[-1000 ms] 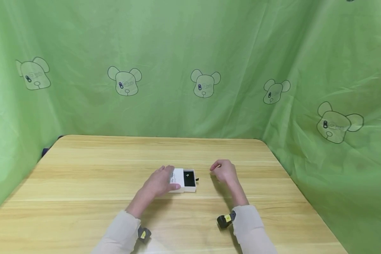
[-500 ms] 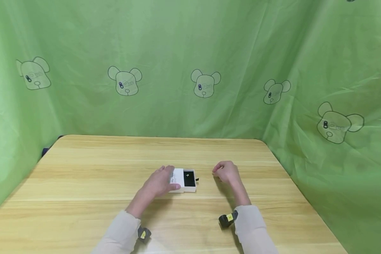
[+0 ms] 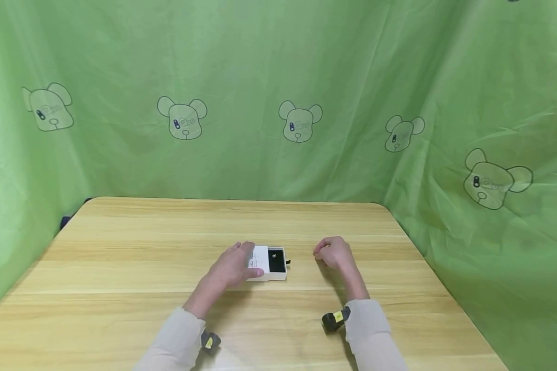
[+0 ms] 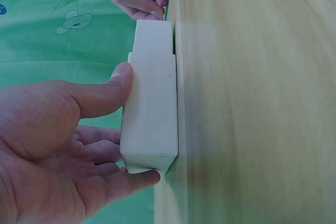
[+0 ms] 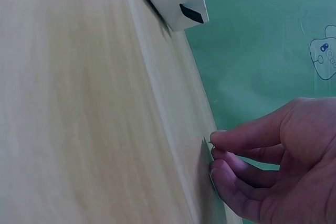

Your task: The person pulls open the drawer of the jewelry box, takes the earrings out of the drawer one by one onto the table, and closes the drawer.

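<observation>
A small white jewelry box [image 3: 260,257] lies on the table with its drawer [image 3: 278,276] partly slid out to the right. Inside the drawer is a black insert [image 3: 277,265] bearing a tiny silver star-shaped piece [image 3: 274,255]. My left hand [image 3: 233,265] holds the box sleeve, thumb along its near side and fingers around the far side and left end. To the right of the box, apart from it, my right hand [image 3: 335,252] is low over the table. Its thumb and forefinger pinch a tiny thin pointed piece [image 5: 210,141], mostly hidden by the fingertips.
A black pull tab [image 5: 191,13] sticks out of the drawer's end. The wood-grain table [image 3: 134,247] extends around both hands. Green cloth [image 3: 241,62] printed with bear heads hangs behind the table and at its sides.
My right hand has shifted slightly to the right and nearer to me, farther from the box. The left hand and the box have stayed put.
</observation>
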A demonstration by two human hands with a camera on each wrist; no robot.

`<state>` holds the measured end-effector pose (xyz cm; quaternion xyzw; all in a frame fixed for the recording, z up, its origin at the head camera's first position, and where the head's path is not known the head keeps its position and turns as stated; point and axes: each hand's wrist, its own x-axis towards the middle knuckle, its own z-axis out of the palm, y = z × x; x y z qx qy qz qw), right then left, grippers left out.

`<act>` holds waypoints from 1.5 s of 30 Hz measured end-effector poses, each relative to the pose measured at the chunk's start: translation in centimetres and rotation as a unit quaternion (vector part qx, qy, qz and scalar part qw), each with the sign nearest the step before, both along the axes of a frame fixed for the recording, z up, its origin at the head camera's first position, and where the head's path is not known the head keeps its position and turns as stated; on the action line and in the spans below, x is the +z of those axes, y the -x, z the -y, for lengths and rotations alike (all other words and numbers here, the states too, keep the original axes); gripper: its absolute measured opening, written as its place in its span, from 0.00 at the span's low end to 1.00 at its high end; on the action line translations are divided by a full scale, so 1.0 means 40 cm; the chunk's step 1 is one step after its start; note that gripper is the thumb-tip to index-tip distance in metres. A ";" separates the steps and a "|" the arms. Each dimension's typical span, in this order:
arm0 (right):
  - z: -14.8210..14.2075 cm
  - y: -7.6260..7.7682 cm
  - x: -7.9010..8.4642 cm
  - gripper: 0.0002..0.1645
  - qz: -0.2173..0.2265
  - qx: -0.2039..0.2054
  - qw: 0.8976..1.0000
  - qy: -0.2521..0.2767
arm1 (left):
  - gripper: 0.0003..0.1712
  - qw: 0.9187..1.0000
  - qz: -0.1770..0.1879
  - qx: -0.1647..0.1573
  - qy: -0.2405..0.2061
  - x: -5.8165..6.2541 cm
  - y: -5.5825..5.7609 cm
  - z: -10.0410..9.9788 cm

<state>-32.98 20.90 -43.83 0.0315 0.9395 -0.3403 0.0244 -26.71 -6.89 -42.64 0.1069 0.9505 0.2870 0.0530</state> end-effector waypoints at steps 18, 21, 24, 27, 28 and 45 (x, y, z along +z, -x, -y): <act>-0.012 0.001 -0.004 0.04 0.008 0.000 1.000 0.004 | 0.46 1.000 -0.003 0.002 -0.004 -0.003 0.001 0.001; -0.014 -0.001 -0.003 0.04 0.009 -0.001 1.000 0.005 | 0.45 1.000 -0.003 0.002 -0.005 -0.001 -0.001 0.000; -0.016 -0.002 -0.002 0.04 0.009 -0.002 1.000 0.006 | 0.45 1.000 -0.002 0.004 -0.006 0.001 -0.003 -0.001; -0.017 -0.003 -0.001 0.04 0.010 -0.002 1.000 0.007 | 0.45 1.000 0.000 0.005 -0.007 0.003 -0.005 -0.002; -0.017 -0.003 -0.002 0.04 0.010 -0.002 1.000 0.007 | 0.45 1.000 0.001 0.005 -0.007 0.003 -0.005 -0.002; -0.022 -0.002 0.000 0.04 0.000 0.004 1.000 0.010 | 0.45 1.000 -0.002 0.002 -0.005 0.006 -0.008 -0.001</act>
